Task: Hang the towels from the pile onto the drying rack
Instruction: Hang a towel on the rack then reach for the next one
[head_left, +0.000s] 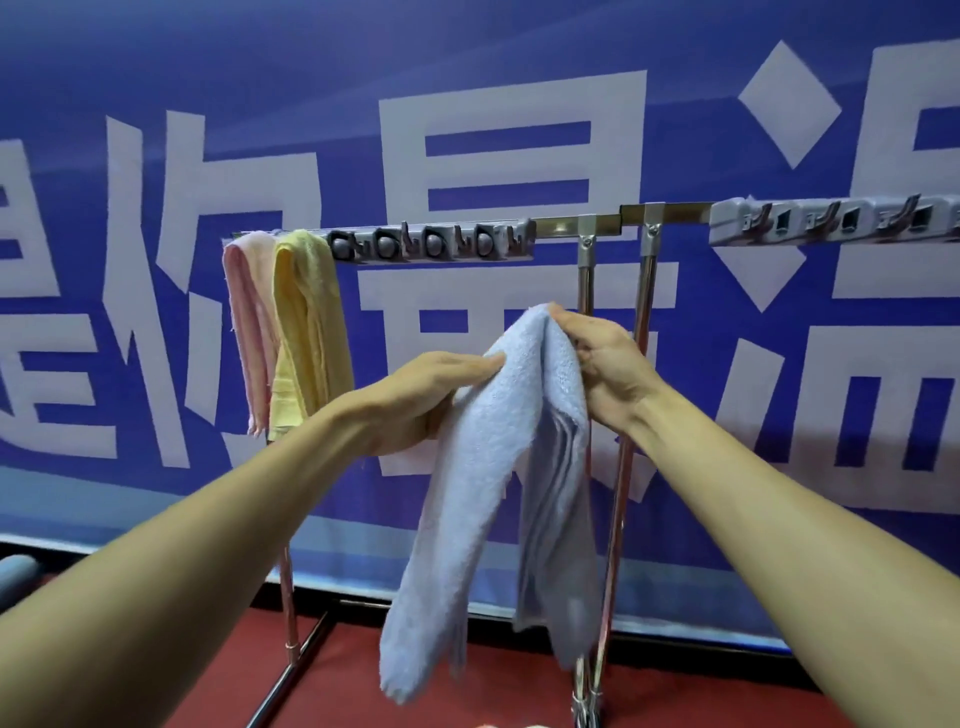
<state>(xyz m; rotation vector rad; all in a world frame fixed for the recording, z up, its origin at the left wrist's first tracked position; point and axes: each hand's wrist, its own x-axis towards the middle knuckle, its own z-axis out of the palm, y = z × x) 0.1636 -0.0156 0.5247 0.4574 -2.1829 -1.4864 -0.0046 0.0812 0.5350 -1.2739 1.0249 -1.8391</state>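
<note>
A light blue towel (483, 467) hangs folded between my hands, in front of and below the rack's top bar. My left hand (431, 395) grips its left fold, fingers stretched along the cloth with the thumb beneath. My right hand (602, 358) pinches the upper right edge. The metal drying rack (587, 260) stands against the wall, its grey clip strip (431, 244) running along the bar. A pink towel (249, 322) and a yellow towel (306, 332) hang side by side at the bar's left end. The pile is out of view.
A second rack section with a grey clip strip (831, 218) extends to the right. Behind stands a blue banner with large white characters (493, 130). The floor is red carpet (353, 675), with the rack's base bars and wheels low in front.
</note>
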